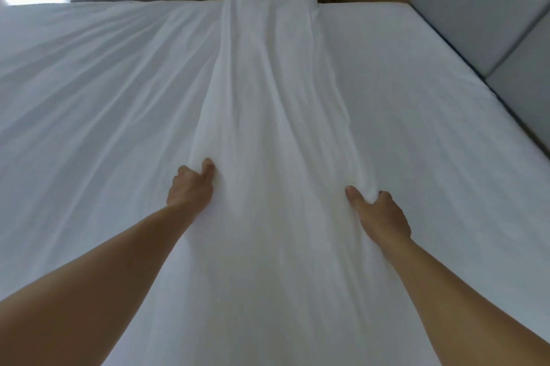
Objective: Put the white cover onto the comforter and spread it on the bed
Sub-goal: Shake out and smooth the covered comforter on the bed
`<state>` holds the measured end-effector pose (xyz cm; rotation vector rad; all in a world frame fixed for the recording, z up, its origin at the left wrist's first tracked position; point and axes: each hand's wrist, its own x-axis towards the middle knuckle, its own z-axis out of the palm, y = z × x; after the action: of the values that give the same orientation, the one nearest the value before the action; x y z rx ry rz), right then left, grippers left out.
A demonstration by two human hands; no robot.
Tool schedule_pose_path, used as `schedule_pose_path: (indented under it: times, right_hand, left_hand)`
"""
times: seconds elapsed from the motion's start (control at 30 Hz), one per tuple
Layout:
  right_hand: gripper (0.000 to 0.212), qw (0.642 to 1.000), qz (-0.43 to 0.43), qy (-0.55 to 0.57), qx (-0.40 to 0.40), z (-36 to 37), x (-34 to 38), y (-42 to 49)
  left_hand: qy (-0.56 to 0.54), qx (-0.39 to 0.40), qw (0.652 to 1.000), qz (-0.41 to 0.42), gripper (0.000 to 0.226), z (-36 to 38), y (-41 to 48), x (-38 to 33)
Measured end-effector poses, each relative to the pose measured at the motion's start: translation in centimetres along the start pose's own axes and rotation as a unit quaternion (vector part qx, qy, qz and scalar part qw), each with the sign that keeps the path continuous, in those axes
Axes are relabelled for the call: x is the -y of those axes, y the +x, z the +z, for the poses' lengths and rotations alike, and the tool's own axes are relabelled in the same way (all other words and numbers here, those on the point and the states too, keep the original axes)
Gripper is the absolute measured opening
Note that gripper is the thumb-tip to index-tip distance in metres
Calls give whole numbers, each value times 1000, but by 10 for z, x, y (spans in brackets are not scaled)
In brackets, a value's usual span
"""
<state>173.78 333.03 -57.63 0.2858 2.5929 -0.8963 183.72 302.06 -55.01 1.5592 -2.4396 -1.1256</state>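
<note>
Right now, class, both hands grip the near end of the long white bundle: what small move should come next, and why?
Probably draw the left hand and right hand apart, sideways. Each grips one edge of the white bundle, which lies as a narrow strip along the bed, bare on both sides.

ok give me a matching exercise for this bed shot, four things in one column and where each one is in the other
Things
1. left hand
2. right hand
3. long rolled white bedding
4. grey padded panel

Places
a. stands along the right side of the white-sheeted bed
b. grips the roll's right edge
c. runs down the middle of the bed, away from the person
d. grips the roll's left edge

Pairs: 1-d, 2-b, 3-c, 4-a
</note>
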Motion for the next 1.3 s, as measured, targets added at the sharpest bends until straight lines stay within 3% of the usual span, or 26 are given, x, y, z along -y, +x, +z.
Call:
schedule_pose_path:
  times: [0.13, 0.3, 0.37, 0.43, 0.5, 0.57, 0.67, 0.8, 0.93, 1.1, 1.3]
  right_hand:
    - [98, 999, 1, 29, 29, -5, 22, 34]
    - [52, 986, -5, 136, 96, -4, 44, 64]
    - [48, 983, -24, 163, 77, -7, 47, 62]
    - [44, 980, -69, 185, 6, -17, 49, 58]
    - [46, 978, -83, 185, -38, -21, 46, 53]
    - [56, 989, -48, 133, -38, -9, 37, 51]
    - [67, 998, 12, 58, -11, 10, 30, 57]
    - [91, 1000, 15, 14, 17, -1, 41, 73]
    - [98, 999, -11, 42, 10, -4, 74, 107]
    - [51, 987, -22, 155, 34, 3, 103, 132]
    - [47, 979, -94, 140, -119, -6, 95, 133]
  left_hand:
    - [-57, 16, 998, -26, 75, 3, 29, -27]
    - [-145, 17, 986, -81, 63, 4, 49, -45]
    - [-129, -51, 990, -37, 58, -5, 50, -43]
    - [-99, -161, 981, 32, 55, -23, 49, -38]
    - [-73, -208, 974, 61, 54, -37, 48, -31]
    - [-18, -167, 985, 44, 53, -35, 49, -21]
    - [34, -38, 998, -30, 57, -15, 55, -13]
    - [-3, 21, 998, -52, 64, -10, 71, -16]
    - [-38, -8, 998, -48, 75, -10, 99, -33]
    - [-127, -60, 988, -65, 58, 0, 113, -56]
    - [-22, -227, 973, 34, 41, -11, 112, -52]
